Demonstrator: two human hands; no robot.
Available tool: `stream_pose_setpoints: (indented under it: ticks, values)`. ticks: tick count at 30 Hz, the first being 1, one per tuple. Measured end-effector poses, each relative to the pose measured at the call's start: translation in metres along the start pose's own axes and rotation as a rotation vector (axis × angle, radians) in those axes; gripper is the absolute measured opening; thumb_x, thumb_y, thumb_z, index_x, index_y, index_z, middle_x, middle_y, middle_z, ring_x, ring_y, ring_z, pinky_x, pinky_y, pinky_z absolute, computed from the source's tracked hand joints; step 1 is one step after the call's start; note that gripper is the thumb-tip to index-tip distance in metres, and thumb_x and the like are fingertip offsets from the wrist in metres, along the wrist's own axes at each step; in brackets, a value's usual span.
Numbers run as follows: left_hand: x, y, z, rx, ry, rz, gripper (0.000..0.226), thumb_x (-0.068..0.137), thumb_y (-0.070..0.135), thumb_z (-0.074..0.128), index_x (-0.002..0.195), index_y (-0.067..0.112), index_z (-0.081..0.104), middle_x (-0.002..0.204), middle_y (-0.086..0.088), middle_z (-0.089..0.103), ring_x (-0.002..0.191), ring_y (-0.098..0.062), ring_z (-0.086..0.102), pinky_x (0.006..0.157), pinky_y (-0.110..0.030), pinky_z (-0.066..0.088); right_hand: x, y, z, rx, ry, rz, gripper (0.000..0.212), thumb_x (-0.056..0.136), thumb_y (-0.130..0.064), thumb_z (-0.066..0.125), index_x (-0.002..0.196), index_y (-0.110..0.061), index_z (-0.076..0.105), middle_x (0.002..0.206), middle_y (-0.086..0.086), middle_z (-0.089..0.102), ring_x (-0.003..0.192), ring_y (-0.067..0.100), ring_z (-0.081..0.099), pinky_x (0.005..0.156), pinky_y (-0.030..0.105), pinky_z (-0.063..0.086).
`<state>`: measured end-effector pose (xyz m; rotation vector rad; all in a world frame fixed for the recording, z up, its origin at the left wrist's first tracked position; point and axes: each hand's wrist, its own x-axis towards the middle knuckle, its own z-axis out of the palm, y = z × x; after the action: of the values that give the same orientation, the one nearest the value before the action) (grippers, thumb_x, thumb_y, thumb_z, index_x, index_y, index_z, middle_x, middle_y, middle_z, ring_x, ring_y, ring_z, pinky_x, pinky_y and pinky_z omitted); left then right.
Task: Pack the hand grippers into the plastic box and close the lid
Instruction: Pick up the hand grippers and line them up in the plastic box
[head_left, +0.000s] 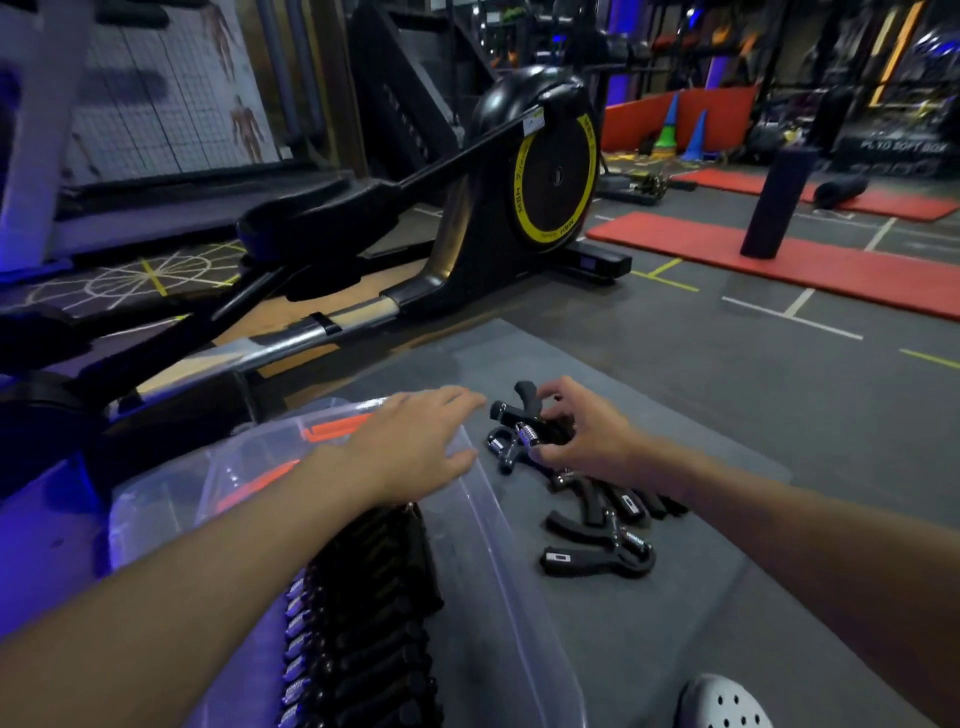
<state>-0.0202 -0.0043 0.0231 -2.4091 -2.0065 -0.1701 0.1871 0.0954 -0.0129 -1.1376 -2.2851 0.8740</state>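
**A:** where's the hand gripper (524, 415) at?

**B:** right hand (582, 431) has its fingers curled round it. The loose grippers (597, 540) lie by that wrist on the grey mat (701, 623). Left hand (415, 441) is flat, fingers relaxed, over the plastic box (498, 525) rim, with the packed row (363, 597) under its forearm.

Grey mat (701, 415) bears plastic box (500, 525) and hand grippers (597, 553).

Grippers (363, 597) in box (496, 525), loose grippers (597, 553) rightward
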Motion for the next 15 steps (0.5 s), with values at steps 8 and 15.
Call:
stream_pose_setpoints:
  ticks: [8, 15]
  values:
    - [-0.027, -0.012, -0.054, -0.019, 0.193, 0.124, 0.048, 0.086, 0.036, 0.065, 0.130, 0.036, 0.046, 0.121, 0.016, 0.057, 0.105, -0.010, 0.058, 0.090, -0.037, 0.047, -0.032, -0.087, -0.025, 0.222, -0.217, -0.047, 0.058, 0.081, -0.010, 0.076, 0.126, -0.023, 0.043, 0.106, -0.005, 0.068, 0.076, 0.011, 0.057, 0.065, 0.019, 0.049]
    - [-0.063, -0.036, -0.048, -0.242, 0.233, 0.173, 0.027, 0.086, 0.019, 0.070, 0.112, 0.023, 0.061, 0.097, 0.010, 0.062, 0.087, -0.004, 0.056, 0.079, -0.032, 0.048, -0.030, -0.101, -0.001, 0.374, -0.346, -0.035, 0.062, 0.071, -0.023, 0.076, 0.124, -0.030, 0.044, 0.110, -0.003, 0.072, 0.088, 0.018, 0.059, 0.092, 0.062, 0.045]
